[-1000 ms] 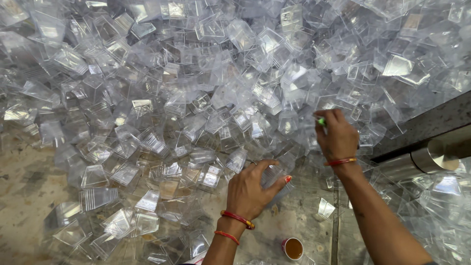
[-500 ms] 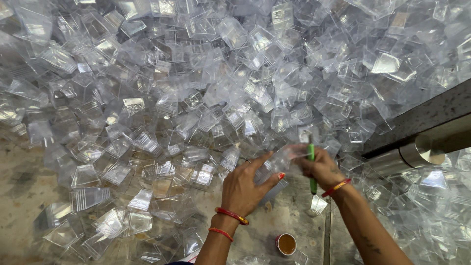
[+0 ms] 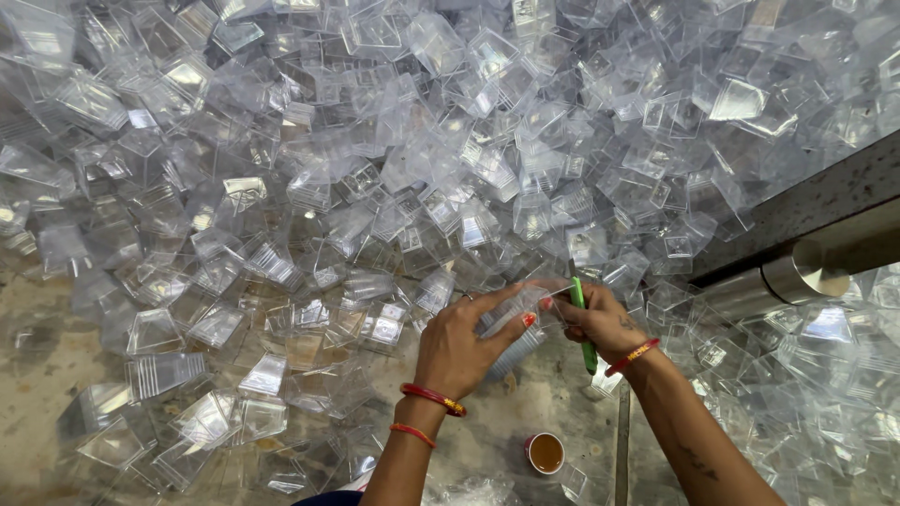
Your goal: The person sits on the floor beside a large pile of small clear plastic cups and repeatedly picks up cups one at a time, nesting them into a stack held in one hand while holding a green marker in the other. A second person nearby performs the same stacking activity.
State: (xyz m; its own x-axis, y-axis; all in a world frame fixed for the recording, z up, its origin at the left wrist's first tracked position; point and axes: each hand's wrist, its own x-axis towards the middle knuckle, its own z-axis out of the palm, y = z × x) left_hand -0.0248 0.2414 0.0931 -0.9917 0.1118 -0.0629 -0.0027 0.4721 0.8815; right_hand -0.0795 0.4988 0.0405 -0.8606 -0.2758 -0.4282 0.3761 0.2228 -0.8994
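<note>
Both hands meet at lower centre, left hand (image 3: 459, 351) gripping a clear plastic container (image 3: 511, 337), right hand (image 3: 600, 323) closed around a green tool (image 3: 583, 323), apparently trimming it; careful steadying seems needed.

A vast heap of clear plastic packaging boxes (image 3: 394, 169), small and square-sided, covers the floor (image 3: 37, 375); none carries a visible label, and no signs or screens appear.

stained concrete floor (image 3: 37, 370) lying bare at the lower left, a huge heap of clear plastic square cups (image 3: 394, 178) spreading over most of it, a small cup of brown liquid (image 3: 546, 453) sitting near the bottom, a metal pipe (image 3: 797, 276) running along the right
</note>
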